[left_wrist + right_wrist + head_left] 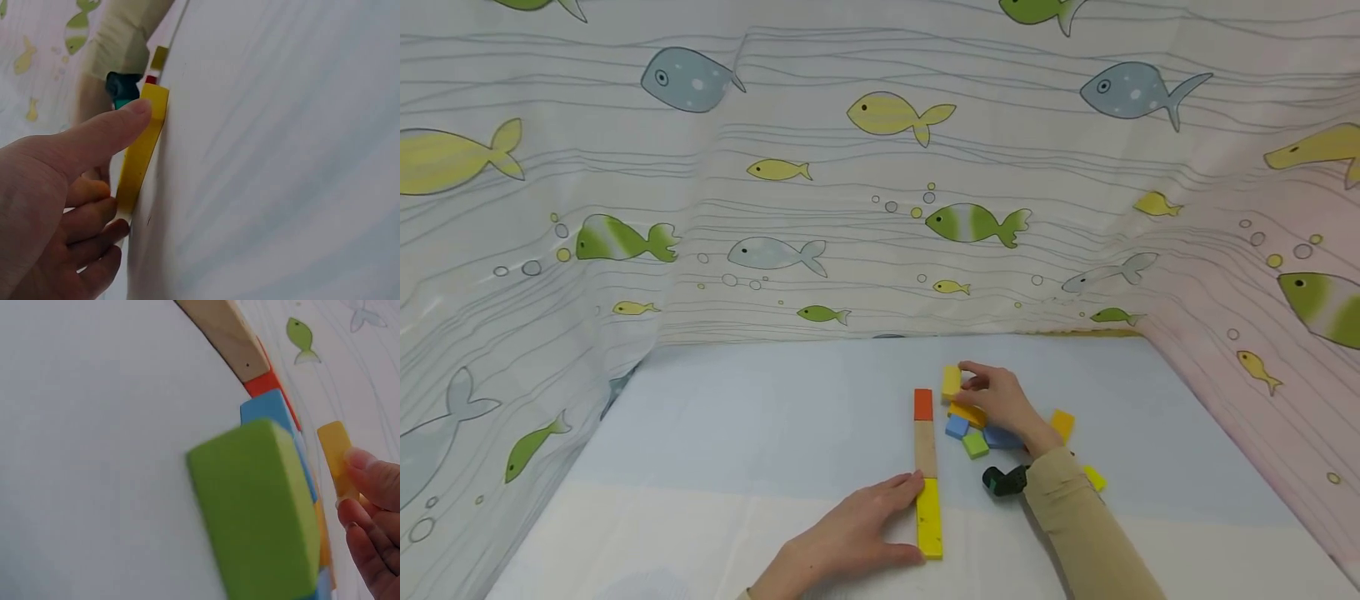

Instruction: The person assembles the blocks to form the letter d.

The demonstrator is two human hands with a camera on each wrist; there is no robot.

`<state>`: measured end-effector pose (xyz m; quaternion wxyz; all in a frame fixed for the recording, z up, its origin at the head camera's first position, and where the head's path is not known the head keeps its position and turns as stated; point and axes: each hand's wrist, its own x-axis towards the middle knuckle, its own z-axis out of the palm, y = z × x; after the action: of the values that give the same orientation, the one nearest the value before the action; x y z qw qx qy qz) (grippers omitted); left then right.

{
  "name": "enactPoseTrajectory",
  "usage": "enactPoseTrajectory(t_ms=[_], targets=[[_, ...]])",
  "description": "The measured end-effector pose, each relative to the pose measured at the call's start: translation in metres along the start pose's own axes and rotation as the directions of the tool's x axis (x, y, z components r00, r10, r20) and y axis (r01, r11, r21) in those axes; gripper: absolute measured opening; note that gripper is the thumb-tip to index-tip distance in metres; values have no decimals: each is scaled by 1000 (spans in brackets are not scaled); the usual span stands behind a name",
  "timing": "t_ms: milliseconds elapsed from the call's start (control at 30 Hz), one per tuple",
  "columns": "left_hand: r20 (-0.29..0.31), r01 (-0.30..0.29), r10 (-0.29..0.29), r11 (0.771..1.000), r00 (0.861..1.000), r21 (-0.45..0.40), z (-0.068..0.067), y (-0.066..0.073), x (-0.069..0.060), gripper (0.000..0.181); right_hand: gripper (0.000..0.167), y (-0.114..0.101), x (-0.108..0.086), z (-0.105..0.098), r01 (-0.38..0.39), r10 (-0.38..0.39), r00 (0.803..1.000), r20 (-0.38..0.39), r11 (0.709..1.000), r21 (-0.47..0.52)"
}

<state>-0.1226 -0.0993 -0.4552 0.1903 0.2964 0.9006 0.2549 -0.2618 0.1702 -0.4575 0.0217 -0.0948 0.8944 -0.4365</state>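
Note:
A row of wooden blocks runs away from me: a long yellow block [929,525] nearest, a plain wood block [925,448], then a red block [922,405] at the far end. My left hand [853,529] holds the long yellow block, thumb near its close end and fingertips by its far end. Beyond and to the right, my right hand [1000,400] pinches a small yellow block [336,456] between thumb and fingers. In the right wrist view that block appears raised off the surface.
Below the right hand lie an orange block [967,414], a small blue block [957,427], a green block [976,445] and a larger blue block [1002,437]. More yellow blocks [1094,478] sit beyond the right forearm. A dark device [1003,481] is at the right wrist. Fish-patterned curtains [880,250] surround the table.

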Motion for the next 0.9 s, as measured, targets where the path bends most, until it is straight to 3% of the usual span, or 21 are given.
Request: enactPoseTrajectory(t_ms=[367, 900], targets=[[-16, -15, 16, 999, 1000, 30, -1, -2, -2, 84, 58, -23, 16, 9, 19, -19, 998, 56, 1000, 2], [-16, -37, 37, 999, 999, 9, -1, -2, -1, 84, 56, -29, 32, 17, -13, 17, 995, 102, 999, -42]])
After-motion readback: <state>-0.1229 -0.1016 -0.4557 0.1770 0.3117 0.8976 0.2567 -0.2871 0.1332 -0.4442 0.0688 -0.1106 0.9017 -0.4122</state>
